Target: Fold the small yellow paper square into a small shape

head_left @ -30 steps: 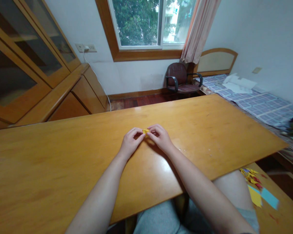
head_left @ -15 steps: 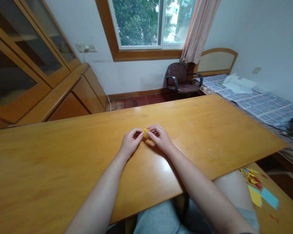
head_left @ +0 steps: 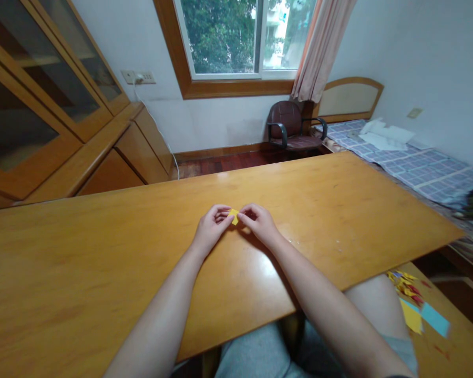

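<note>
A small folded piece of yellow paper (head_left: pixel 234 216) is pinched between both my hands over the middle of the wooden table (head_left: pixel 102 247). My left hand (head_left: pixel 209 230) grips its left side with curled fingers. My right hand (head_left: pixel 259 224) pinches its right side with thumb and fingertips. Both hands rest low on the tabletop, touching each other around the paper.
A lower wooden surface at the right holds a heap of small coloured folded papers (head_left: pixel 405 283) plus yellow (head_left: pixel 411 317) and blue (head_left: pixel 435 320) sheets. A cabinet (head_left: pixel 55 121) stands at the left. A dark chair (head_left: pixel 289 127) and a bed (head_left: pixel 413 163) lie beyond the table.
The yellow paper has turned and dropped slightly between my fingertips. Both hands have stayed in nearly the same place on the table.
</note>
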A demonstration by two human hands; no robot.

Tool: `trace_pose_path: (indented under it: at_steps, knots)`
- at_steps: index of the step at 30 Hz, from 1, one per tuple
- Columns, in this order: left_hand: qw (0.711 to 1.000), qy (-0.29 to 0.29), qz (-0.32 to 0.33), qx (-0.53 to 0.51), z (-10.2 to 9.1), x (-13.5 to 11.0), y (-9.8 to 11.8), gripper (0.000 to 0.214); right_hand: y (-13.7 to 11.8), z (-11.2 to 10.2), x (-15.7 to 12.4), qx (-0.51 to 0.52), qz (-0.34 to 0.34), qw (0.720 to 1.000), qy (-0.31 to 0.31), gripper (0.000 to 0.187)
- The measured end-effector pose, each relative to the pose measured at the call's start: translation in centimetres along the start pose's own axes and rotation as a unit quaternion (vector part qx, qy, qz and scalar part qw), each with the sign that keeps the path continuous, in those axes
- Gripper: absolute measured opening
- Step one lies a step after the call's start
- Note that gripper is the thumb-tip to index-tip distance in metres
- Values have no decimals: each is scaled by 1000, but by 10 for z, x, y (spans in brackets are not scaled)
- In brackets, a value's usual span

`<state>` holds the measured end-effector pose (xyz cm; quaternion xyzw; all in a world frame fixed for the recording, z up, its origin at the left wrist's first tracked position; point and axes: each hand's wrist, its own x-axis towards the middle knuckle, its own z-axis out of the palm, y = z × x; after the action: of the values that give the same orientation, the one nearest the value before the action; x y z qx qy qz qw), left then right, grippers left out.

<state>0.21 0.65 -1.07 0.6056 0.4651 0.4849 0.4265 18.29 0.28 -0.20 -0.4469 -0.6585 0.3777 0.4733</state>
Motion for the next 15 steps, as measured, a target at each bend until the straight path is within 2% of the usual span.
trace_pose_path:
  at_steps: [15]
  knots:
    - [999,-1,-43,-19,-2,1,5,33,-4,0,1,40,42,998,-5,16]
